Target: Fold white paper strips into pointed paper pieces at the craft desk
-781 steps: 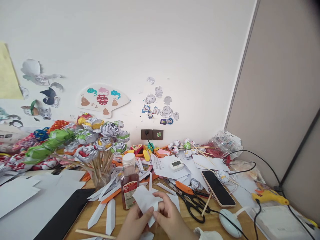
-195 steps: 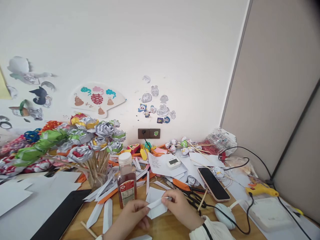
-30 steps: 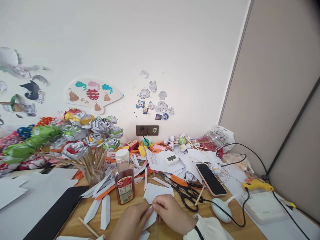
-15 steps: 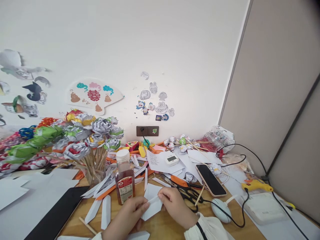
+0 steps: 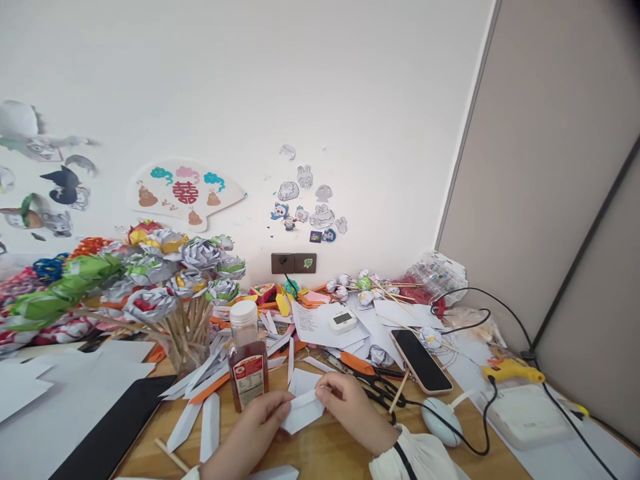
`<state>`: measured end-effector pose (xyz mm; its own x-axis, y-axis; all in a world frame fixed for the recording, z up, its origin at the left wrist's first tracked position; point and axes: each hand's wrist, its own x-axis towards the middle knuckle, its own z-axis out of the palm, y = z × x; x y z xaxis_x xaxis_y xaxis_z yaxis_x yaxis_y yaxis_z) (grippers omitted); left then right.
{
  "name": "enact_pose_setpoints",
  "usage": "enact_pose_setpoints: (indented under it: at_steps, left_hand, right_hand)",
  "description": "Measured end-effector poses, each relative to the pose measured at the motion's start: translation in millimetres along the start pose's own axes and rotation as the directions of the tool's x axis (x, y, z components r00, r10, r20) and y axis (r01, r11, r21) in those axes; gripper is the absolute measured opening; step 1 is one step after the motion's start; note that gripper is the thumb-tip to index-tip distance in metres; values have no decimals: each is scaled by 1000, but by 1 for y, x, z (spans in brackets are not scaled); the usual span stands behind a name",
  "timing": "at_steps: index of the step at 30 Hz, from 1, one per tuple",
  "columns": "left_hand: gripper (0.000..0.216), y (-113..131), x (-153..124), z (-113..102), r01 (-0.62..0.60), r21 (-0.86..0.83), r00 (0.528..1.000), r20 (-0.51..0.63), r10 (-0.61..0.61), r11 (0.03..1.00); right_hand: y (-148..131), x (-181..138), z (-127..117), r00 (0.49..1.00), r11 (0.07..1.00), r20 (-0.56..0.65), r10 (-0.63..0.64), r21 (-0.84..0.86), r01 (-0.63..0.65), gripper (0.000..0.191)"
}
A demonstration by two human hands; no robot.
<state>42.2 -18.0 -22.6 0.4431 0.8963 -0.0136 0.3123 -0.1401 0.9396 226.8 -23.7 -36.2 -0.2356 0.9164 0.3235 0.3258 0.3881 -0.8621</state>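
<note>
Low in the head view, both my hands pinch a folded piece of white paper [image 5: 303, 412] just above the wooden desk [image 5: 325, 453]. My left hand [image 5: 260, 427] grips its left edge with thumb and fingers closed. My right hand [image 5: 350, 407], in a white sleeve, presses the upper right fold with fingers closed. A small bottle with a white cap and red label [image 5: 247, 360] stands just behind my left hand. Black-handled scissors [image 5: 375, 390] lie right of my right hand.
A jar of paper flowers on sticks [image 5: 185, 300] stands at the left. Folded paper strips [image 5: 210, 413], a dark tablet [image 5: 115, 427], a phone [image 5: 420, 360], a white timer [image 5: 343, 320], a mouse [image 5: 443, 420] and a yellow glue gun [image 5: 510, 370] crowd the desk.
Over the last second my hands shifted slightly and the paper was turned and flattened between them; the fold now lies more level. Nothing else on the desk moved.
</note>
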Motion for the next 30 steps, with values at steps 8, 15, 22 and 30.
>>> enact_pose_setpoints:
  at_steps: [8, 15, 22, 30]
  left_hand:
    - [26, -2, -1, 2, -49, 202, 998, -38, 58, 978]
    - [27, 0, -1, 1, -37, 213, 996, -71, 54, 976]
    - [30, 1, -3, 1, -4, 127, 999, -50, 10, 992]
    - [30, -3, -6, 0, -67, 270, 991, -96, 96, 961]
  right_hand:
    - [-3, -3, 3, 1000, 997, -4, -25, -75, 24, 15]
    - [2, 2, 3, 995, 984, -17, 95, 154, -91, 13]
    - [-1, 3, -4, 998, 998, -56, 37, 44, -35, 22]
    - [1, 3, -3, 993, 1000, -116, 9, -15, -11, 20]
